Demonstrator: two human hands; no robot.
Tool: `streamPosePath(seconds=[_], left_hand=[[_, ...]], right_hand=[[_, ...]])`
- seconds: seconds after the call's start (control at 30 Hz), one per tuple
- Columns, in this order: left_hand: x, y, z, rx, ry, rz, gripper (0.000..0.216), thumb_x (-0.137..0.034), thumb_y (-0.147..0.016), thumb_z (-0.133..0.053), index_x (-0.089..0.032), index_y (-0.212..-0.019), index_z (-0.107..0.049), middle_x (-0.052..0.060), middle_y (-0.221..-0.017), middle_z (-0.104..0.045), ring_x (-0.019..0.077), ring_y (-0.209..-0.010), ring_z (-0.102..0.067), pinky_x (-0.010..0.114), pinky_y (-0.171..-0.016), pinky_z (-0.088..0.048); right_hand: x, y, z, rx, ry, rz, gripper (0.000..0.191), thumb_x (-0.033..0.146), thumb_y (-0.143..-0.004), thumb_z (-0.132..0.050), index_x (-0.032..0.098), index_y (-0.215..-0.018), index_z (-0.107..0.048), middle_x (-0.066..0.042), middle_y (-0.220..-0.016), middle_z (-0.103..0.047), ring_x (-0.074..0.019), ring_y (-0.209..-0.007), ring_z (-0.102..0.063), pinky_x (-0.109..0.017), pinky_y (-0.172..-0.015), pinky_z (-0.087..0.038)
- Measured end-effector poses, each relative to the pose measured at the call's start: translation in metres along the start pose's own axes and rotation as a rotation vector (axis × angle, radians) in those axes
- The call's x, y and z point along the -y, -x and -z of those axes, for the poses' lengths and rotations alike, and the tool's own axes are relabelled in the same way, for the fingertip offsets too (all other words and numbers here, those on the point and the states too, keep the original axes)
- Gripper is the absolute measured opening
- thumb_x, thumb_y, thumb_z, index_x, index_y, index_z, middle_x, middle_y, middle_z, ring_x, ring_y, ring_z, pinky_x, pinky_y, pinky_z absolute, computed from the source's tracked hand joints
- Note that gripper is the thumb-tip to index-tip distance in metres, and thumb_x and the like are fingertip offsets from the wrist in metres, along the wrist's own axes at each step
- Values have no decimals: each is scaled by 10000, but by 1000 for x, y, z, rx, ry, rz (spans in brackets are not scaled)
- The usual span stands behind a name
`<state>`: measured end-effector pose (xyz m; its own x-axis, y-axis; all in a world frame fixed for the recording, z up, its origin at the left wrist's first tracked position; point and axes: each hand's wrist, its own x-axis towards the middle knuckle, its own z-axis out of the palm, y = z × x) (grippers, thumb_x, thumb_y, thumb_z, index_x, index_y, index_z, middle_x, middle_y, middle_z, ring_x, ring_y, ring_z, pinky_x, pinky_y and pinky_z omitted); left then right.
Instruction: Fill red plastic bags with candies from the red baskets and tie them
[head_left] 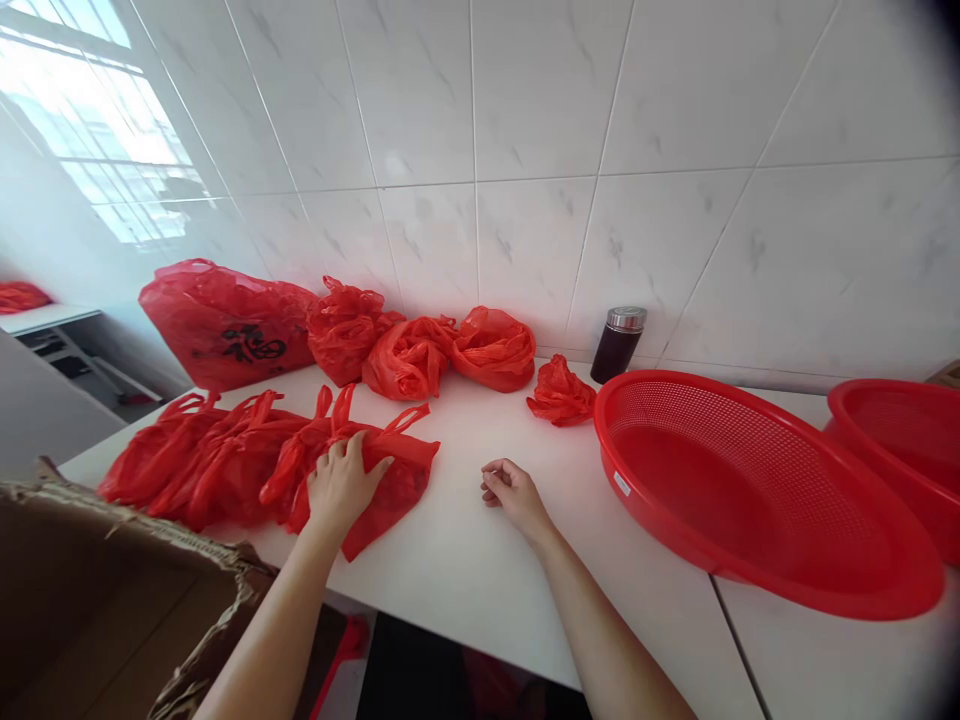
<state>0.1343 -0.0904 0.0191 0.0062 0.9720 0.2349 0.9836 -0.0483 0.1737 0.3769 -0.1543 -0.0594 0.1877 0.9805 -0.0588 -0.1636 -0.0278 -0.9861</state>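
**Left hand (345,490) on red bag (403,482)**

Cardboard box (97,610) near left, inner wall showing. Fingers (337,451) spread wide, bag under them on surface (442,570), contents unclear. Right hand (519,500), apart from bag: fingers curled narrow. Red basket (690,480) right, inner mesh showing.

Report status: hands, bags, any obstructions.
Left hand on red bags. Right hand loosely curled over white table. Possible obstruction: cardboard box, near left.
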Motion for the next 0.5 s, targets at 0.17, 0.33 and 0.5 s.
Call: streamPosePath(seconds=[0.17, 0.33, 0.5], left_hand=[[6, -12, 1, 45, 15, -22, 521, -520, -880, -365, -169, -1170, -618, 193, -1130, -656, 408, -1089, -548, 518, -847, -429], [5, -17, 11, 67, 89, -36, 442, -491, -892, -360, -220, -1131, -614, 123, -1102, -683, 325, -1002, -621, 398, -766, -475], [13, -16, 10, 115, 127, -17, 532, -493, -831, -481, -145, -1225, -567, 204, -1229, -613, 397, -1106, -563, 466, -839, -448]], right_hand=[[-1, 1, -1, 8, 42, 19, 232, 396, -753, -658, 189, -855, -634, -5, -732, -614, -146, -660, -618, -291, -617, -524], [-4, -1, -1, 17, 70, 21, 246, 410, -756, -649, 188, -859, -627, -6, -733, -614, -141, -640, -608, -289, -606, -520], [-5, 0, 0, 26, 90, 30, 274, 431, -758, -635, 181, -870, -619, -4, -737, -609, -140, -654, -611, -288, -624, -522]])
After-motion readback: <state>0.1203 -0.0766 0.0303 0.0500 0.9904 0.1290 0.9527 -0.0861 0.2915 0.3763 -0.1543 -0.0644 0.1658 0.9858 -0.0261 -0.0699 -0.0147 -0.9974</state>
